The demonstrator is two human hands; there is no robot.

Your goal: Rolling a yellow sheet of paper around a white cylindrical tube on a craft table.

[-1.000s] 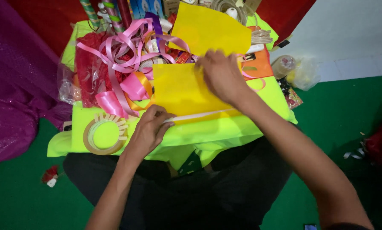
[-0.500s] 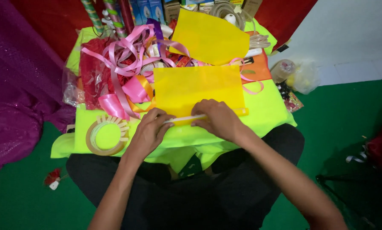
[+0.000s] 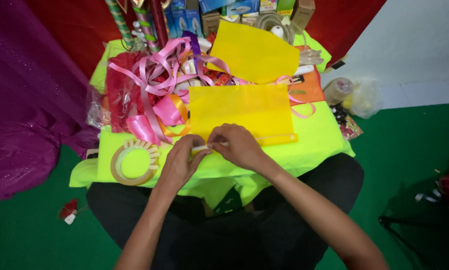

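Note:
A yellow sheet (image 3: 244, 107) lies flat on a neon-green cloth (image 3: 314, 145) across my lap. A thin white tape strip (image 3: 269, 138) runs along the sheet's near edge. My left hand (image 3: 181, 162) pinches the strip's left end. My right hand (image 3: 237, 145) meets it there, fingertips on the same end of the strip. A second yellow sheet (image 3: 254, 52) lies further back.
A tape roll (image 3: 133, 162) with cut tabs sits left of my hands. Pink and orange ribbons (image 3: 157, 85) pile at the back left, with wrapping rolls (image 3: 134, 20) and boxes (image 3: 234, 7) behind. Purple fabric (image 3: 24, 115) lies left; a plastic bag (image 3: 354, 95) right on green floor.
My right hand came back from the sheet's far edge to the near edge, then slid left along the strip to meet my left hand. The camera view shifted slightly.

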